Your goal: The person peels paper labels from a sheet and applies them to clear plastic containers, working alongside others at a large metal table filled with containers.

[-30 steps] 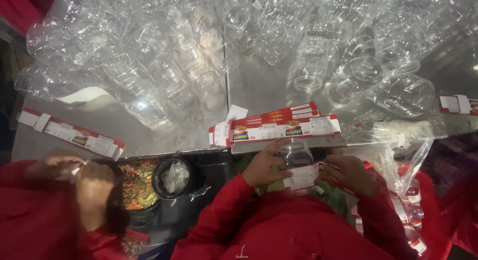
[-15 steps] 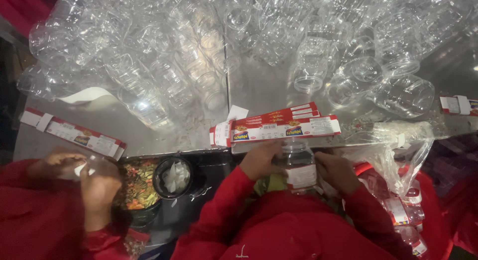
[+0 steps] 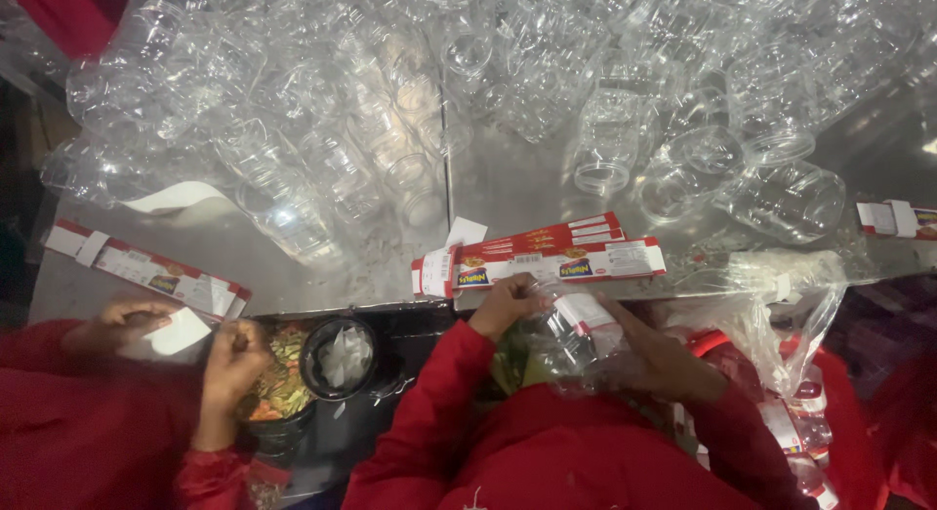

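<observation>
I hold a clear plastic jar [image 3: 576, 339] close to my body, below the table's front edge. My left hand [image 3: 503, 305] grips its left end near the mouth. My right hand [image 3: 664, 359] wraps its right side, fingers over a white and red label [image 3: 590, 313] stuck on the jar. A stack of red and white label strips [image 3: 547, 256] lies on the metal table [image 3: 508, 193] just above my hands.
A big heap of empty clear jars [image 3: 468, 90] covers the far table. More label strips lie at the left [image 3: 146, 271] and right [image 3: 898, 217]. A co-worker's hands [image 3: 229, 359] at left hold a white label. A plastic bag [image 3: 781, 305] of labelled jars hangs on the right.
I have turned the jar in my hands and shifted it slightly right, so the label now faces up. The co-worker's hands have moved a little apart.
</observation>
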